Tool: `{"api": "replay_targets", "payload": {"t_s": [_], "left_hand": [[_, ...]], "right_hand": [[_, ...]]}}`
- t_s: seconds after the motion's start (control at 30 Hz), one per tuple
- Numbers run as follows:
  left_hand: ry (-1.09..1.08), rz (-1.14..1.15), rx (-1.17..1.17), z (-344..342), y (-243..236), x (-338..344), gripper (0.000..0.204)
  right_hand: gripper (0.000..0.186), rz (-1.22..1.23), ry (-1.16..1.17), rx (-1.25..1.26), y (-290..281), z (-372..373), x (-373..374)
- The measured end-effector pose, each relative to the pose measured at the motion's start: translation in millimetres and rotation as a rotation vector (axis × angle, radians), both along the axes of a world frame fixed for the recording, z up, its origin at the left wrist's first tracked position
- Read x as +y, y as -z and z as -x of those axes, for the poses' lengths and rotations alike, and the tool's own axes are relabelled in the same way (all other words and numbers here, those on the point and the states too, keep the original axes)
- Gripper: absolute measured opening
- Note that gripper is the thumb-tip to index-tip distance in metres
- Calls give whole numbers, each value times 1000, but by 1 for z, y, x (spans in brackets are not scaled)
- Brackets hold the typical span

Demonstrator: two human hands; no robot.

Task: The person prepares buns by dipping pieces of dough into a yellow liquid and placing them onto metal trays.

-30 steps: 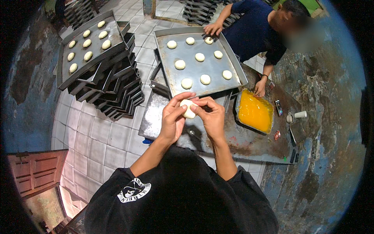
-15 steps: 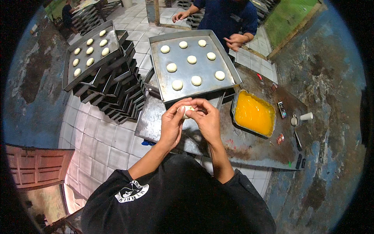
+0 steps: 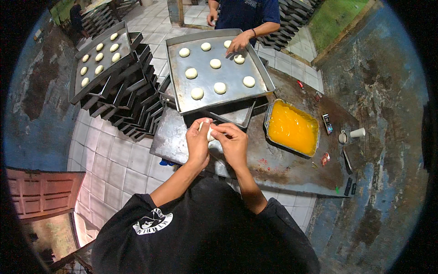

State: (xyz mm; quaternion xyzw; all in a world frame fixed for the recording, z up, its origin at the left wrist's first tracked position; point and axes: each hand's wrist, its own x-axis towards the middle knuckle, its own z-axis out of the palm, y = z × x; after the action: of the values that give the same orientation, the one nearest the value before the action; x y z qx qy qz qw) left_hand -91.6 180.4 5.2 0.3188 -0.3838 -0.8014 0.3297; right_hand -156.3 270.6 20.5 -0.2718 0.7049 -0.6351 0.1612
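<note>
Together, left hand (image 3: 197, 147) and right hand (image 3: 235, 147) pinch smooth white dough (image 3: 210, 134) near metal tray (image 3: 235, 76).

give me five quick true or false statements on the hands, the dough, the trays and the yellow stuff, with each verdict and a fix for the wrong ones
1. The left hand and right hand hold one piece of dough between them. True.
2. The front tray carries six dough balls. False: it carries nine.
3. A co-worker's hand reaches over the front tray. True.
4. The pan of yellow mixture stands left of the front tray. False: it stands to the right.
5. The top tray of the left stack is bare. False: dough balls lie on it.
</note>
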Motion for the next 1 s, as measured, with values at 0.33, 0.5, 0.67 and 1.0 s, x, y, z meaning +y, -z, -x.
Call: {"api": "replay_targets", "payload": {"t_s": [0.33,0.5,0.67,1.0], "left_hand": [[294,435,36,-15,4,-17,37],[634,739,-142,-31,20,-49,43],[322,629,-114,-70,47,-88,39],[37,406,-443,-187,63,-195,22]], "right_hand": [[48,51,-66,-383,22,3,-10],[40,-102,-395,-942,43,-6,-2],[36,-225,-484,-683,22,20,-27],[44,-688,-143,576,152,161,-48]]}}
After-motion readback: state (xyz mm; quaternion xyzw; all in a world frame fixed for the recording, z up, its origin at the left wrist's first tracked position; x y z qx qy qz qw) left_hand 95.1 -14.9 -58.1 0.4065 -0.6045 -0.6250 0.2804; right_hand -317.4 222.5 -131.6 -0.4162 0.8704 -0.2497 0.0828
